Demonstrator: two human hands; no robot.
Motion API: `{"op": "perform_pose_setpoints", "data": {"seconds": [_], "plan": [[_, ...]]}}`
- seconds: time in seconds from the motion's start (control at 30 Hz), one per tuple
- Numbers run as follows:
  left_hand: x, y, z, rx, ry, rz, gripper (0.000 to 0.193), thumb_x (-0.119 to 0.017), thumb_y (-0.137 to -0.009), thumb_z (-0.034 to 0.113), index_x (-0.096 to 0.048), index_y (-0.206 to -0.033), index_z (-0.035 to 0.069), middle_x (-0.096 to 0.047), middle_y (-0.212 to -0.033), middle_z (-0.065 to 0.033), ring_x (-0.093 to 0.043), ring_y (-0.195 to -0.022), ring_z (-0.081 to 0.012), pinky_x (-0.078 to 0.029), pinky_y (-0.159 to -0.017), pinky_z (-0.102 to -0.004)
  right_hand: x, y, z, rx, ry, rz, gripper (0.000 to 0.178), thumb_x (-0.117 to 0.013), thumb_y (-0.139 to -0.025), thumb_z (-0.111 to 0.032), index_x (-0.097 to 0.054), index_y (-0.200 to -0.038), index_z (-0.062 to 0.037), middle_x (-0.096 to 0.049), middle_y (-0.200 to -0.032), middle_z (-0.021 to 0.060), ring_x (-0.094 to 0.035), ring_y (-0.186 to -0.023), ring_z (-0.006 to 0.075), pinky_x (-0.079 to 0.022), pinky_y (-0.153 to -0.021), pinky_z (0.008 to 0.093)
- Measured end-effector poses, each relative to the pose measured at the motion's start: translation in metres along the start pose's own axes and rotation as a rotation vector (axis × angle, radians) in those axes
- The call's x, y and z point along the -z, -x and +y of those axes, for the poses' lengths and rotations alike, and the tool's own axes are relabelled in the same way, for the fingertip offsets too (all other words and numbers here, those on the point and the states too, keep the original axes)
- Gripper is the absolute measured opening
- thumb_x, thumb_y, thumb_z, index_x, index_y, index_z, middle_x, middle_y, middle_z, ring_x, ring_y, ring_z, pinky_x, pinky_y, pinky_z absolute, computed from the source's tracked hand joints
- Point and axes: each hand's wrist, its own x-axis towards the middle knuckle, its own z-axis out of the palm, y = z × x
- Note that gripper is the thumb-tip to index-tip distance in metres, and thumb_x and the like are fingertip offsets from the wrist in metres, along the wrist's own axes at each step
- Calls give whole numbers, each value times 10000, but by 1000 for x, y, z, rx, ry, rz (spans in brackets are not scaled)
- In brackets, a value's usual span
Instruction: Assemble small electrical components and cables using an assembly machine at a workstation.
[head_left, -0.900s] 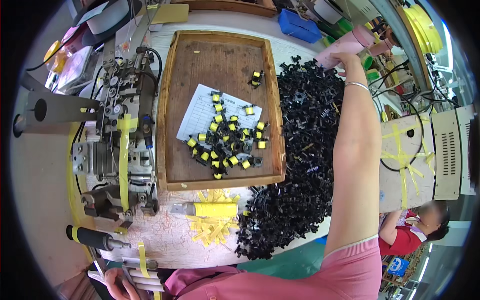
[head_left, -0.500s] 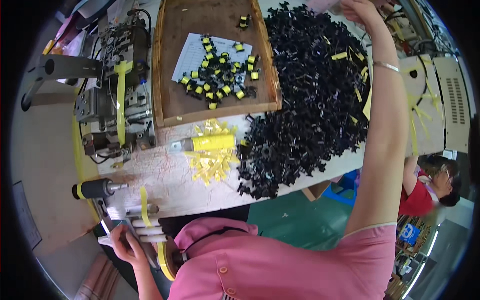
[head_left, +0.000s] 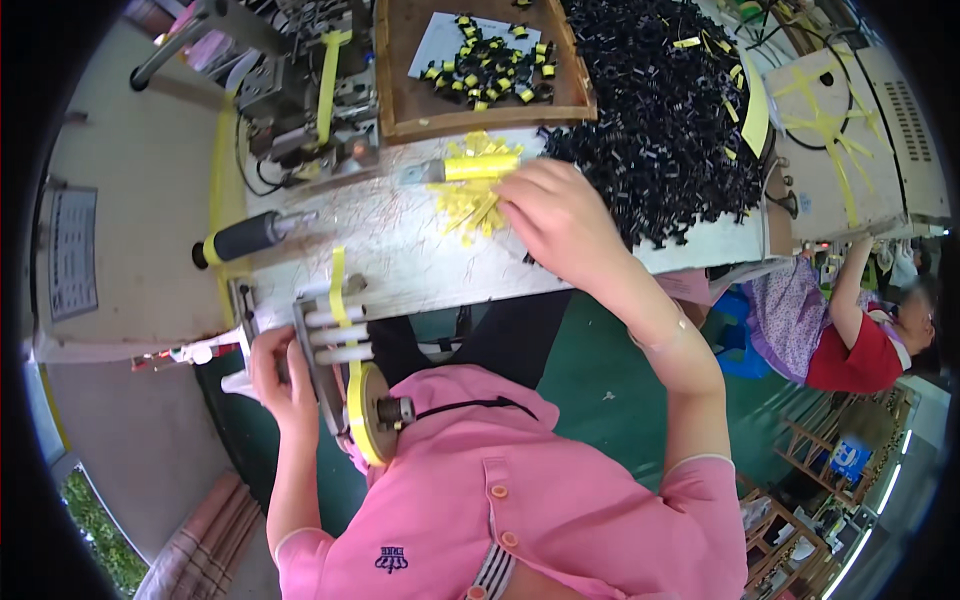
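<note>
My left hand (head_left: 286,382) is closed beside the metal bracket of a tape dispenser (head_left: 320,372); what its curled fingers hold is hidden. A roll of yellow tape (head_left: 372,414) hangs on this dispenser, its strip running up over white rollers (head_left: 340,335). My right hand (head_left: 562,218) has its fingers bent together at the right end of a yellow-wrapped tool handle (head_left: 480,167). Whether anything is pinched there I cannot make out. Yellow tape scraps (head_left: 468,212) lie around the handle. Next to that hand spreads a big heap of small black plastic parts (head_left: 670,130).
A wooden tray (head_left: 400,125) holds a paper sheet and black parts wrapped in yellow. Left of it stands a metal machine (head_left: 300,95), with a black-handled tool (head_left: 245,238) below. A beige metal box (head_left: 840,150) is at right. Another person in red (head_left: 850,345) sits beyond.
My right hand has come from the far right, beyond the black heap, back to the yellow-wrapped handle. My left hand stays at the dispenser. The whole view has shifted toward my body.
</note>
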Motion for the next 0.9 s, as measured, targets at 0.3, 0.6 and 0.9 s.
{"op": "perform_pose_setpoints", "data": {"seconds": [0.3, 0.6, 0.9], "plan": [[-14, -4, 12, -142, 75, 13, 190, -587, -823, 7, -600, -1013, 13, -610, -911, -75, -560, -816, -166, -441, -714, -274, -45, -41, -11, -146, 670, -464, 179, -573, -735, -87, -646, -897, -64, -636, -895, 64, -554, -907, 213, -364, -805, 378], [33, 7, 57, -495, 160, -217, 330, -615, -729, -60, -543, -1044, 8, -569, -1017, -138, -558, -934, -278, -452, -816, -364, -4, 10, -19, -84, 632, -176, 146, -609, -712, -83, -601, -855, -55, -604, -880, 71, -541, -891, 241, -354, -885, 391], [41, 11, 51, -574, 173, -499, 351, -665, -717, 9, -560, -1052, 17, -568, -1006, -161, -570, -916, -338, -476, -776, -397, 46, 34, -63, -730, 47, 462, 231, -565, -801, -45, -594, -1028, -12, -633, -809, 122, -615, -710, 190, -483, -636, 303]]}}
